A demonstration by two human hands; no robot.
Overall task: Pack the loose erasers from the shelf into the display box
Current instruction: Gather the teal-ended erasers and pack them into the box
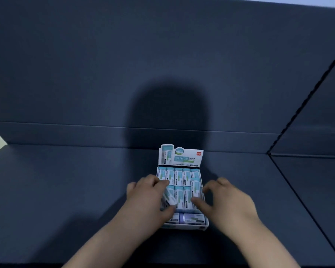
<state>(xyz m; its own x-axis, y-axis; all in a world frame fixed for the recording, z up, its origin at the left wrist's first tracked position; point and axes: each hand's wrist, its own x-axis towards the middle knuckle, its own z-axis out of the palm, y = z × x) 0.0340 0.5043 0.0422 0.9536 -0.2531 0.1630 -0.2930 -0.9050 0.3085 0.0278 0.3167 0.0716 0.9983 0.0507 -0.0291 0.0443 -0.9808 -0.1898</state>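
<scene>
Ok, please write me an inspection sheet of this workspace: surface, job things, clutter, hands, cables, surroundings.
Surface: dark blue shelf, bare around the box.
Job's things: display box with header card upright; erasers in rows inside; one eraser lies tilted at the left side.
Clutter: nothing seen.
Hands: left hand on the tilted eraser; right hand at the box's right side, fingers spread, holding nothing.
Cables: nothing seen.
Surroundings: dark back wall; a head shadow on it.

Shelf surface (66,190): lying flat, dark blue-grey.
Back panel (124,55): rising behind, same dark tone.
Shadow (166,113): falling rounded across the panel.
Right side: angling panel (317,132).
</scene>
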